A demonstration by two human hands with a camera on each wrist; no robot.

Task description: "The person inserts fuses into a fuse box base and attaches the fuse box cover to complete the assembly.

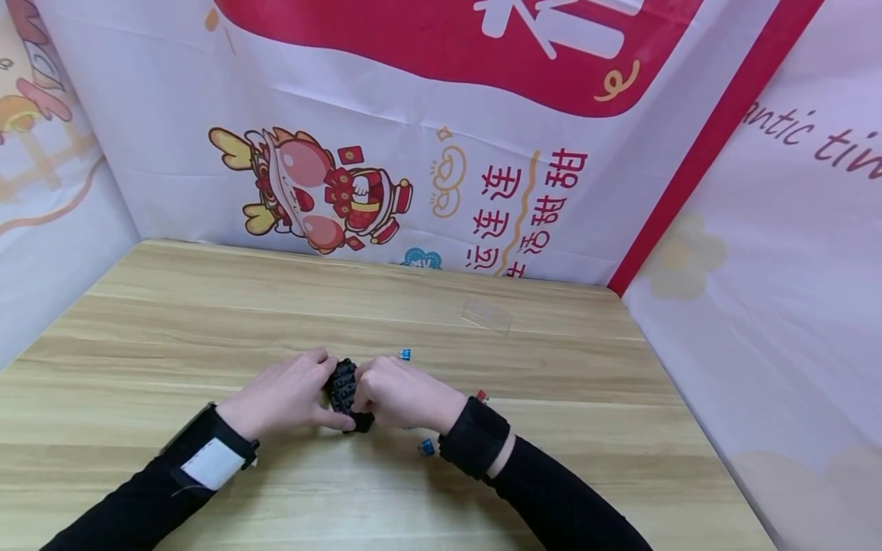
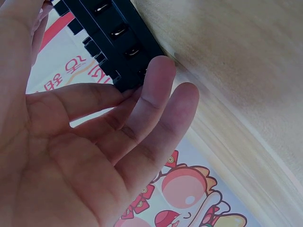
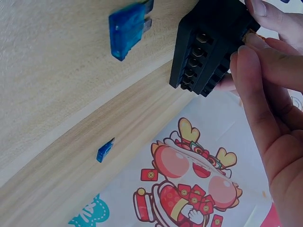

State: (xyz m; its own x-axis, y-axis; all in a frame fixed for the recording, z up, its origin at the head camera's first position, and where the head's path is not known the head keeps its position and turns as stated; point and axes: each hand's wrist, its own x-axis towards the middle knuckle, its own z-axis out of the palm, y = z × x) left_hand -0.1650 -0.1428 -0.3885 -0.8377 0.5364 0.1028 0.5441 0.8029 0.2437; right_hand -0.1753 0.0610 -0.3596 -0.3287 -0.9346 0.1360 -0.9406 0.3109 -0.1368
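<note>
Wooden table [image 1: 172,329]: fuses [image 1: 426,447], clear plate [image 1: 487,316]

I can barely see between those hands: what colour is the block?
The block is black, clearest in the right wrist view.

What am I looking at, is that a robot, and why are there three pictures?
No robot here! You see a person's bare left hand and bare right hand. The wide picture comes from a camera worn on the head, looking forward and down. The two close-ups come from cameras worn on the wrists, one for each hand. The left hand grips a black plastic block with rows of small openings. The right hand pinches a tiny orange-brown piece at the block; fingers hide most of it. On the pale wooden table lie small blue plastic pieces. A little red piece peeks out beside the right wrist, and a flat, clear rectangle lies farther back.
</note>
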